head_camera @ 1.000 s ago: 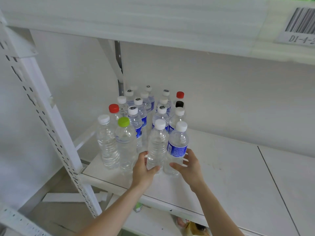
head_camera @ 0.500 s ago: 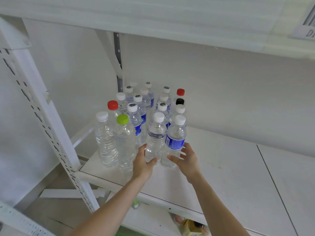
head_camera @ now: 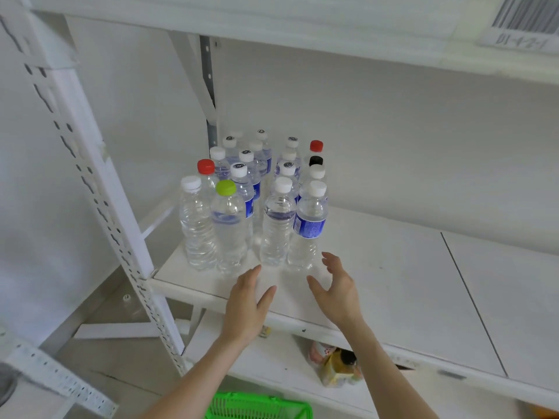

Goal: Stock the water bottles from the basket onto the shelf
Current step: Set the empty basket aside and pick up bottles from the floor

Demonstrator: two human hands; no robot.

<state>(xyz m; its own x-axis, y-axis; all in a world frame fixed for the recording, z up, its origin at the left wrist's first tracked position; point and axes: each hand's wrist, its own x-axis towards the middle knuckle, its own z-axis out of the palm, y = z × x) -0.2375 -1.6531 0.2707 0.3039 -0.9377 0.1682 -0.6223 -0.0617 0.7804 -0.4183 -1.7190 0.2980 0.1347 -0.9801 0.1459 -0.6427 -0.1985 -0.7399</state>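
Step reads as the release end of a placement. Left hand [head_camera: 245, 303] and right hand [head_camera: 335, 291] hover over the near edge of the white flat shelf board [head_camera: 393, 282], palms facing each other, fingers spread and relaxed, holding nothing. Both sit just near of, and apart from, 2 upright front-row bottles: the clear unlabelled plastic water bottle with a white cap [head_camera: 276, 228] and, touching it on the right, the clear blue-labelled water bottle with a white cap [head_camera: 308, 228]. The front row is 4 wide, with the clear bottle with a lime-green cap [head_camera: 228, 228] and the clear ribbed bottle with a white cap [head_camera: 196, 225] to the left. More bottles stand packed behind toward the far wall, mostly white caps plus 2 red and 1 black, all upright at the left end of the shelf. The right part of the board is bare, so there's room to extend rows rightward. Next move, my guess: drop both hands to the green plastic mesh basket [head_camera: 260, 406] at the bottom edge of view and grab the next bottles. Only its rim and a strip of wall show, so I can't tell what's left in it. The lower shelf holds a yellow crinkled snack packet [head_camera: 338, 367], not part of this job.
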